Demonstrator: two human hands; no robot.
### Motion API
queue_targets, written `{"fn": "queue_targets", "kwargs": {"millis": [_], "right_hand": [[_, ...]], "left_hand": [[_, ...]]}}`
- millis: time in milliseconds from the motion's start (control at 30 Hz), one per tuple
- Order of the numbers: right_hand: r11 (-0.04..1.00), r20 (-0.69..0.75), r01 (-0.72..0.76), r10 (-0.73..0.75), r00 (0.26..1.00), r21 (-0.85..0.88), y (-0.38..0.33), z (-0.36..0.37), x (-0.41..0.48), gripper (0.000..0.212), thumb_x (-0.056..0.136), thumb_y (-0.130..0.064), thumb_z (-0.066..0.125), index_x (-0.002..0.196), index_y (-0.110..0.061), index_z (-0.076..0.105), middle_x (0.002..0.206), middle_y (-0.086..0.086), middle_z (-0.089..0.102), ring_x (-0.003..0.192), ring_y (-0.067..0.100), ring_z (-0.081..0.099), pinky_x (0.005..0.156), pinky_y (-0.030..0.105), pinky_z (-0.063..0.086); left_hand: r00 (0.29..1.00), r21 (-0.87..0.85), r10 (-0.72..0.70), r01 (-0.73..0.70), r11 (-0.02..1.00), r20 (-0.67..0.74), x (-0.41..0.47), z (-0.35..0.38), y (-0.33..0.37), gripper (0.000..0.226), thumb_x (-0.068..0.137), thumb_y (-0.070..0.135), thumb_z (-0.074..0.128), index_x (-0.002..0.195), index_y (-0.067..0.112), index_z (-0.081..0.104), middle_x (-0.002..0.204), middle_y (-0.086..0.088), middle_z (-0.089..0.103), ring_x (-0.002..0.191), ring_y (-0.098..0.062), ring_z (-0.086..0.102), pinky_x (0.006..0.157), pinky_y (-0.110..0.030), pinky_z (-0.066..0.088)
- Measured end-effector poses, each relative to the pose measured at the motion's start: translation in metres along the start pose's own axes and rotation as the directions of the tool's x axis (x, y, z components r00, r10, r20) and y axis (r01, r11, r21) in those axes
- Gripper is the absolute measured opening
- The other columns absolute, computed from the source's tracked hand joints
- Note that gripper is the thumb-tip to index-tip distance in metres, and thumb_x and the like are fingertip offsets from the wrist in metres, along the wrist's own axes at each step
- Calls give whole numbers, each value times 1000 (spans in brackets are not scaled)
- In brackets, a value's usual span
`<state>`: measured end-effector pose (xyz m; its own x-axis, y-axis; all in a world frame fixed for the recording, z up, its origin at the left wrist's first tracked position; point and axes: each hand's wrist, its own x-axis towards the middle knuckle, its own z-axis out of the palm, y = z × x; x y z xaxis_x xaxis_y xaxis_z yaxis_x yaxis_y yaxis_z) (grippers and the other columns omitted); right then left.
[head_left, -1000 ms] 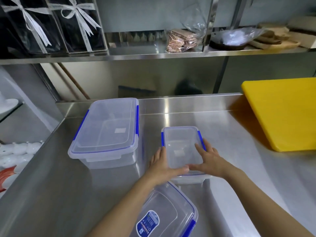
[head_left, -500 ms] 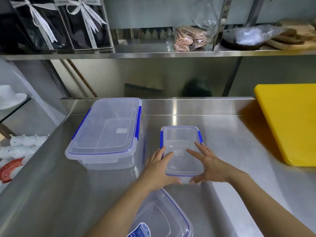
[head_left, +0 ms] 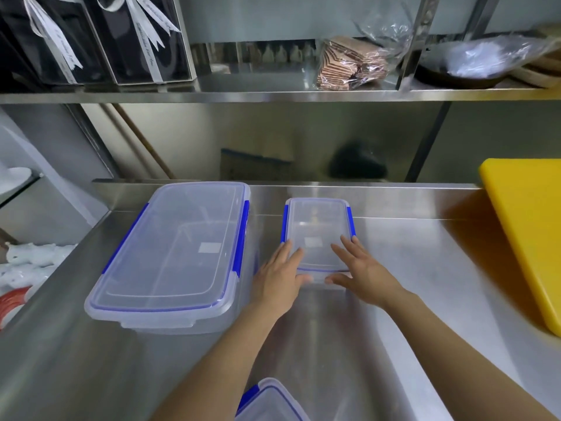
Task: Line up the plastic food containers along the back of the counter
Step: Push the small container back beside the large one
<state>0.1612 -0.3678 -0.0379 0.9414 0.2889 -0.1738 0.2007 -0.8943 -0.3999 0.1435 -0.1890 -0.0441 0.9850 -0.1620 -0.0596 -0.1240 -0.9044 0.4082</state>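
A small clear container (head_left: pixel 317 226) with blue clips lies at the back of the steel counter (head_left: pixel 409 268), its far end against the raised back lip. My left hand (head_left: pixel 280 276) and my right hand (head_left: pixel 362 276) press flat on its near end, fingers spread over the lid, thumbs at the front edge. A large clear container (head_left: pixel 179 250) with blue clips stands to its left, also against the back lip. A third clear container (head_left: pixel 270 402) shows only a corner at the bottom edge, between my forearms.
A thick yellow cutting board (head_left: pixel 531 232) lies on the counter's right side. A steel shelf (head_left: pixel 273 94) overhead carries black gift boxes with ribbons, a bag of wafers and wrapped dishes. White crockery (head_left: pixel 27 259) sits beyond the counter's left edge.
Both hands have pushed the small container away from me until it reaches the back lip, beside the large container. The third container has dropped lower in view.
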Motion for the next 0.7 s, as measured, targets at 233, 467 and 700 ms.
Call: {"fn": "queue_targets", "kwargs": {"millis": [233,467,700], "right_hand": [[982,-108,-104,88,990,-155,-14,7,-2,66,90,-46,46,145,-19,20,158,8,12,146,25,12,114,41,23],[987,-224,-158,157,962,17,-21,18,-43,54,88,-38,54,133,-10,42,142,15,41,129,34,40,104,44,34],[944,-153,-218,260,953,246,-29,39,-106,51,86,-34,60,128,-7,49,136,15,47,118,35,51,102,43,42]], "left_hand": [[999,89,-39,40,995,-13,4,5,3,60,96,42,40,148,24,15,161,-1,8,147,-21,8,117,-40,21],[995,-171,-80,89,981,61,-49,-17,-10,62,90,47,50,142,20,31,153,-3,31,136,-24,36,109,-40,33],[954,-352,-141,233,906,266,-117,-34,-40,57,86,46,58,135,21,42,137,-5,51,118,-20,54,99,-34,44]]}}
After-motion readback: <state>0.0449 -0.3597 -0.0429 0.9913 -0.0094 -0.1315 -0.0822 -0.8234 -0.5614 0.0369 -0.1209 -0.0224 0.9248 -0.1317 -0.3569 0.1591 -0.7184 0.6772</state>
